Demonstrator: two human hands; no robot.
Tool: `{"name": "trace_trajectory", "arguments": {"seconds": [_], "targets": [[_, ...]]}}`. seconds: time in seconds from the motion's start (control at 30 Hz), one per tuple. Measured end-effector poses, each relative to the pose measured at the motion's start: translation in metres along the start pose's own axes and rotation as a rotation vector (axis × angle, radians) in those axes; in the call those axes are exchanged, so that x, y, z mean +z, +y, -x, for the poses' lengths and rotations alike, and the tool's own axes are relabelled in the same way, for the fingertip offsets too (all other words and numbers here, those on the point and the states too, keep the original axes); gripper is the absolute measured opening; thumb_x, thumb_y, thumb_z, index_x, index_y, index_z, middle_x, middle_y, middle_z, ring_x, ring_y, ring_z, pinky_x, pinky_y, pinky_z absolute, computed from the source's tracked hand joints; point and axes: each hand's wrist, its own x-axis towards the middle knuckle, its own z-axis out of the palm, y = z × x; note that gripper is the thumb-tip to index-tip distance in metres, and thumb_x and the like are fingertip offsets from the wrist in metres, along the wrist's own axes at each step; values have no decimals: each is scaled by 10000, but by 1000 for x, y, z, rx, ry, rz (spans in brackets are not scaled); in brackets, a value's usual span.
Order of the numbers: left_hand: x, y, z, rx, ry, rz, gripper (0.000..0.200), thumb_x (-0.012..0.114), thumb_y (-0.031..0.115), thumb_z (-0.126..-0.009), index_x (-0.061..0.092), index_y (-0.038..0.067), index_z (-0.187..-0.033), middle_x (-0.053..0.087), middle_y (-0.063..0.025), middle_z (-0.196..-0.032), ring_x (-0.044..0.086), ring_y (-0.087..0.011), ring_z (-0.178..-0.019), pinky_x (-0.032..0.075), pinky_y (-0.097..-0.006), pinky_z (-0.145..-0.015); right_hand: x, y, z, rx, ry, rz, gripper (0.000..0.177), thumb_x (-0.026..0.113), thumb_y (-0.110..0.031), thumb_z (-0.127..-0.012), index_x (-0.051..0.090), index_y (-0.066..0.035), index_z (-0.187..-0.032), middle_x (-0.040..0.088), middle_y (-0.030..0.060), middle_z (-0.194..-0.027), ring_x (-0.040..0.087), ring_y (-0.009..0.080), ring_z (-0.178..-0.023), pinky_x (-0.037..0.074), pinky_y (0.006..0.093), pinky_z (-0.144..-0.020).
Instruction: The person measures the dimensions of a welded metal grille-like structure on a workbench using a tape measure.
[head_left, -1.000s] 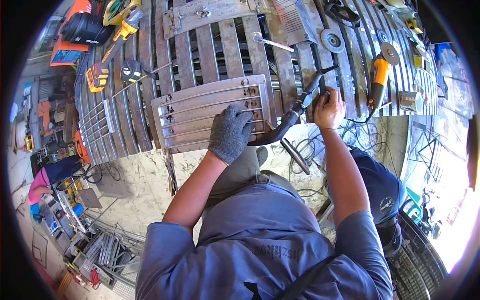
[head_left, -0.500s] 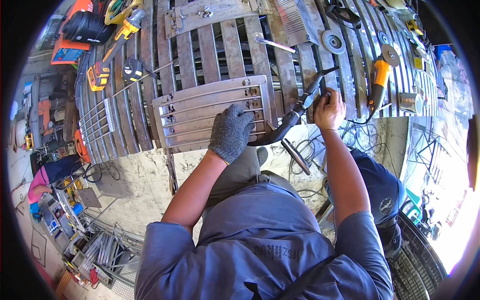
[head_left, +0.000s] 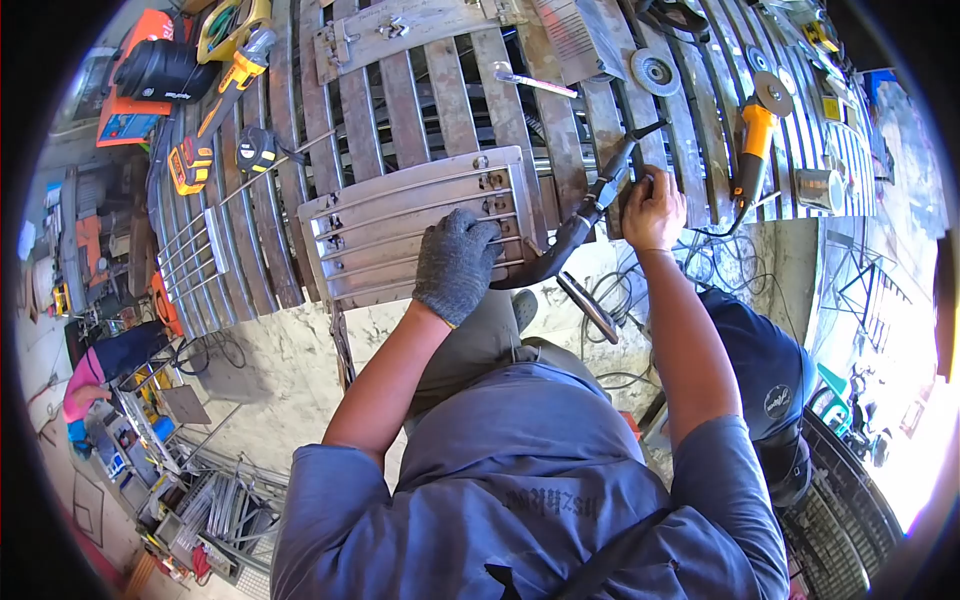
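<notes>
My left hand (head_left: 455,262), in a dark grey knitted glove, rests with curled fingers on the right part of a metal grille (head_left: 400,192) of thin parallel rods. The grille lies on a flat steel plate (head_left: 316,215) at the bench's near edge. My bare right hand (head_left: 654,210) is at the bench edge with its fingers bent inward; whatever is in them is hidden. Between my hands lies a black welding torch (head_left: 572,248), its thin tip pointing away to the right, close beside my right fingers.
The slatted steel bench (head_left: 455,95) carries an orange angle grinder (head_left: 757,135), a flap disc (head_left: 655,72), a marker (head_left: 537,84), a tape measure (head_left: 256,150), a yellow cordless tool (head_left: 225,95) and another steel plate (head_left: 400,30). A dark welding helmet (head_left: 755,365) is low on the right.
The view has shifted slightly, so the bench things sit a little further left and up. Both hands keep nearly the same places by the grille and the torch.
</notes>
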Motion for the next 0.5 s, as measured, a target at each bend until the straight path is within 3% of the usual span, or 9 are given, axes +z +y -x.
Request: {"name": "trace_trajectory", "arguments": {"seconds": [0.5], "targets": [[-6, 6, 5, -22, 72, 6, 278, 865, 203, -877, 801, 62, -1109, 690, -169, -1107, 687, -407, -1030, 549, -527, -911, -1, -2, -2, -18, 21, -23, 230, 659, -132, -964, 693, -126, -1191, 728, 121, -1079, 710, 375, -997, 504, 511, -863]]}}
